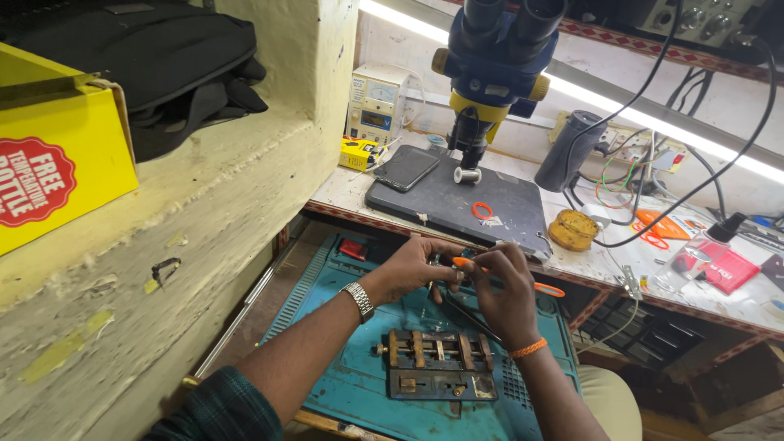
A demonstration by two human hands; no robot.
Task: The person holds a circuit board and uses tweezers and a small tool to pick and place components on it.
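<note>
From the head camera I look down on both hands meeting over a blue work mat point(359, 384) that lies on a pulled-out shelf just below the front edge of the table point(588, 265). My left hand point(412, 268), wristwatch on the wrist, has its grip pinched shut around a small dark part, too small for me to make out, and steadies it from the left. My right hand point(508, 287), orange band at the wrist, curls its grip closed round a slim orange-handled tool point(545, 288); the tip meets the left fingers and the handle sticks out to the right, I judge so that the working end stays braced between both hands.

Just in front of the hands, toward the mat's near edge, a metal board-holding jig point(439, 364) lies flat, within easy reach but untouched. Up on the table a dark pad point(506, 214) sits under the blue and yellow microscope point(494, 61), with a phone point(406, 167) lying flat on the pad's left corner and an orange ring point(482, 210) near its middle. A round brass-wool tip cleaner point(574, 229) rests by the pad's right edge. At the table's back left corner stands a white power supply point(377, 102), its leads trailing forward
</note>
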